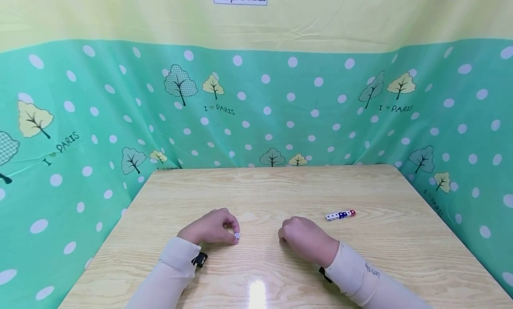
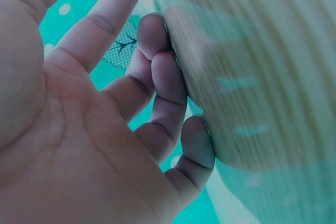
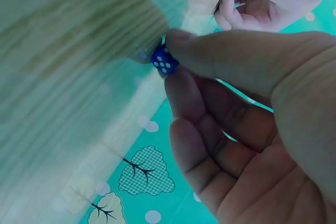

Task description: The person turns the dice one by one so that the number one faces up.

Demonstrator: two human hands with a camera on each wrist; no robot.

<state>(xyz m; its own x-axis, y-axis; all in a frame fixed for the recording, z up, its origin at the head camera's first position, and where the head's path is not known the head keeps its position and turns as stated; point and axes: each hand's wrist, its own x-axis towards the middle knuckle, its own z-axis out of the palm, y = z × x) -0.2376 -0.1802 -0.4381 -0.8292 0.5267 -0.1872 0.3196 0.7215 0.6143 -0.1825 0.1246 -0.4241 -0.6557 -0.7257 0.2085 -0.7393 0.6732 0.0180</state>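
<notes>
A white die (image 1: 237, 235) with dark pips is pinched between thumb and index finger of my left hand (image 1: 214, 227), low over the wooden table. In the left wrist view the other fingers (image 2: 169, 77) rest curled against the tabletop, and the die is out of sight. My right hand (image 1: 304, 238) pinches a blue die (image 3: 165, 60) with white pips at the table surface; the head view hides it behind the knuckles. Beyond the right hand, a short row of dice (image 1: 340, 215) in white, blue and red lies on the table.
The pale wooden table (image 1: 276, 189) is walled on its far side and both flanks by a green dotted cloth (image 1: 280, 113) printed with trees. A bright light reflection shows near the table's front. Dark wrist straps (image 1: 199, 259) sit at the sleeve cuffs.
</notes>
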